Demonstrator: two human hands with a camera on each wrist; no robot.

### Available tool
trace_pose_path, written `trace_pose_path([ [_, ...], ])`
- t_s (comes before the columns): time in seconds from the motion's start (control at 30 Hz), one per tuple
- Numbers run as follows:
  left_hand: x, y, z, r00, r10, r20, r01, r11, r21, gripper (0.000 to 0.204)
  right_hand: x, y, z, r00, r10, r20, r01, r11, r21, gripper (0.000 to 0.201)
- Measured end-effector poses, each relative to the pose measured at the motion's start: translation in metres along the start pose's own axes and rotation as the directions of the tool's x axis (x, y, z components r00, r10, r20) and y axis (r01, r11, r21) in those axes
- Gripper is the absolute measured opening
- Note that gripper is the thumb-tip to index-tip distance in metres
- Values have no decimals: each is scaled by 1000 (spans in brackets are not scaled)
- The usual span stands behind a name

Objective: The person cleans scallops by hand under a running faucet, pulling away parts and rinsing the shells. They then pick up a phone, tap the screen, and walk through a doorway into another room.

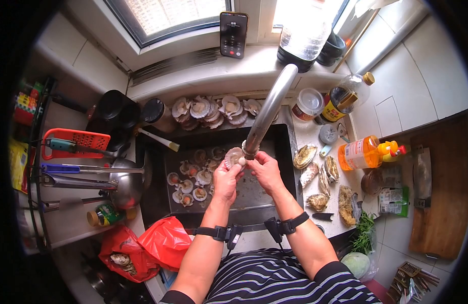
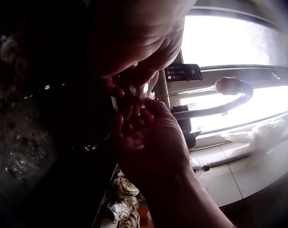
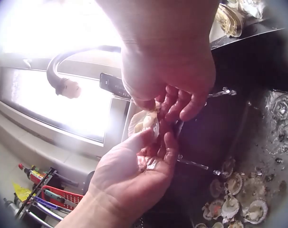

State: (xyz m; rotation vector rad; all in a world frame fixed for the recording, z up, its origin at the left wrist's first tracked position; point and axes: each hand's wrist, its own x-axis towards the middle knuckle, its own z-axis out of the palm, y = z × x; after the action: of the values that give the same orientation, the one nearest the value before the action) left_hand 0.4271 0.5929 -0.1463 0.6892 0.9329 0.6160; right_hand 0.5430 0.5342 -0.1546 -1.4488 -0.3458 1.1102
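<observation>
Under the running metal tap (image 1: 272,109), my left hand (image 1: 226,182) grips a half-shell scallop (image 1: 233,156), its thumb over the rim. In the right wrist view the scallop's pale flesh (image 3: 145,124) lies in the fan-shaped shell, facing up. My right hand (image 1: 265,174) meets it from the other side, thumb and curled fingers pinching the edge of the flesh. Water runs off both hands into the dark sink (image 1: 239,215). Several opened scallops (image 3: 230,205) with orange and white flesh lie on the sink floor to the left.
More scallops (image 1: 208,110) are stacked behind the sink. Oysters (image 1: 317,202) lie on the right counter, near an orange bottle (image 1: 359,152). A phone (image 1: 234,34) leans at the window. Red bags (image 1: 165,243) sit front left, below a utensil rack (image 1: 74,144).
</observation>
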Motion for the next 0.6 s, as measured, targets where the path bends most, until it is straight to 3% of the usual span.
trace_pose_path([
  [0.13, 0, -1, -2, 1000, 13, 8, -13, 1000, -4, 33, 1, -2, -2, 998, 64, -8, -64, 997, 37, 18],
  [0.37, -2, 1, 2, 1000, 15, -8, -14, 999, 29, 34, -1, -5, -1, 999, 51, 4, -51, 999, -2, 20],
  [0.6, -2, -4, 3, 987, 157, 39, -160, 981, 108, 32, 1, -12, -2, 992, 115, 49, -109, 988, -113, 23],
])
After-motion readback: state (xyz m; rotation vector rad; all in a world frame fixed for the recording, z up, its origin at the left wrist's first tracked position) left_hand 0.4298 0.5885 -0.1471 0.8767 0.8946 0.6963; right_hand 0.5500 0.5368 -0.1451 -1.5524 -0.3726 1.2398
